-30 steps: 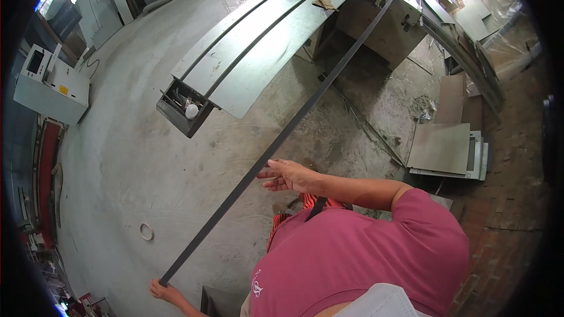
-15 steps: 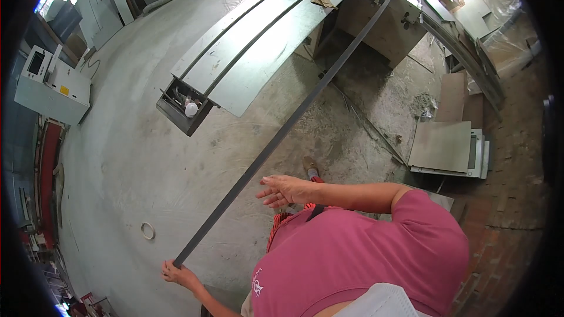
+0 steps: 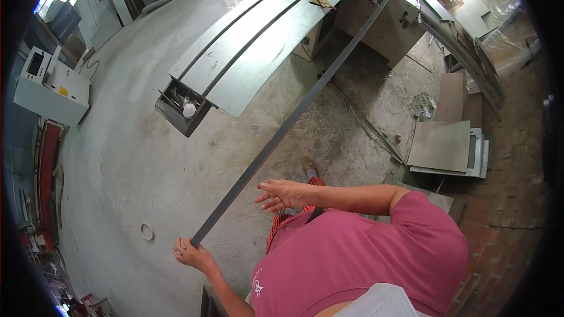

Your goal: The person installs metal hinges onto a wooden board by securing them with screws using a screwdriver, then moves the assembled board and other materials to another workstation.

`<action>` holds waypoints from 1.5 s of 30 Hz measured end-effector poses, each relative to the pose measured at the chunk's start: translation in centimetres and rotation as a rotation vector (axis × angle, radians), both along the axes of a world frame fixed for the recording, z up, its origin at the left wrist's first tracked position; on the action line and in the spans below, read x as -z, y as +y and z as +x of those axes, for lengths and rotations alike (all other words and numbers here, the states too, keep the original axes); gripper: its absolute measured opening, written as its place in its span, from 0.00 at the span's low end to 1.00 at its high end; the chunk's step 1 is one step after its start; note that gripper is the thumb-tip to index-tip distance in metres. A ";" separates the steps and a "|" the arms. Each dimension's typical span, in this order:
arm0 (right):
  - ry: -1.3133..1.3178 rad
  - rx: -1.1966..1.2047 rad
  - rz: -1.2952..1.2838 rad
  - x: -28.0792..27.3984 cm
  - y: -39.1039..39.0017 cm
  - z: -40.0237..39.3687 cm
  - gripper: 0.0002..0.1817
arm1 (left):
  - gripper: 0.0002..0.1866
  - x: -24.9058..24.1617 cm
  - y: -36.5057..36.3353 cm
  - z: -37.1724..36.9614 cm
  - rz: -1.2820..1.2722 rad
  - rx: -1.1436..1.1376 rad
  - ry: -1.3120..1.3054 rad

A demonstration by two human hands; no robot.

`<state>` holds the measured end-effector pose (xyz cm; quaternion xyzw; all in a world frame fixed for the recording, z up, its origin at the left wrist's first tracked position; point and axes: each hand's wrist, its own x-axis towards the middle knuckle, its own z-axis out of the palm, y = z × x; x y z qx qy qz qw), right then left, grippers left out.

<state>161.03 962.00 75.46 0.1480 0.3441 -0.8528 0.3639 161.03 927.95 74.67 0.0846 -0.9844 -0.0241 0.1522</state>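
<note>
A long, narrow dark strip (image 3: 294, 118) runs diagonally from the lower left up to the machine at the top right. My left hand (image 3: 191, 252) grips its near end, with the fingers wrapped round it. The far end of the strip lies at the machine table's edge. My right hand (image 3: 281, 195) hangs in the air just right of the strip, palm turned up, fingers apart, holding nothing and not touching the strip.
A long metal sliding table (image 3: 252, 82) with a dark tray (image 3: 183, 107) at its end stands ahead. A white cabinet (image 3: 53, 89) is at the left. Flat panels (image 3: 440, 147) lie at the right. A ring (image 3: 147, 232) rests on the floor.
My left hand has moved up and to the right, and the near end of the strip has shifted with it. My right hand has barely moved.
</note>
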 end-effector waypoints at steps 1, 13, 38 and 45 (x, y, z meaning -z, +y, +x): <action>0.002 0.004 -0.004 0.1 0.0 0.0 0.46 | 0.13 -0.1 0.9 -0.2 0.000 0.009 -0.015; 0.024 0.074 0.028 0.2 -0.4 -1.3 0.45 | 0.09 -1.1 10.5 -3.3 0.086 0.065 -0.023; -0.035 0.374 -0.019 1.1 2.1 -2.6 0.16 | 0.22 -4.3 12.7 -1.6 0.741 0.368 -0.420; -0.004 0.380 0.003 0.6 3.0 -2.1 0.17 | 0.19 -4.0 10.4 -1.4 1.129 0.117 -0.750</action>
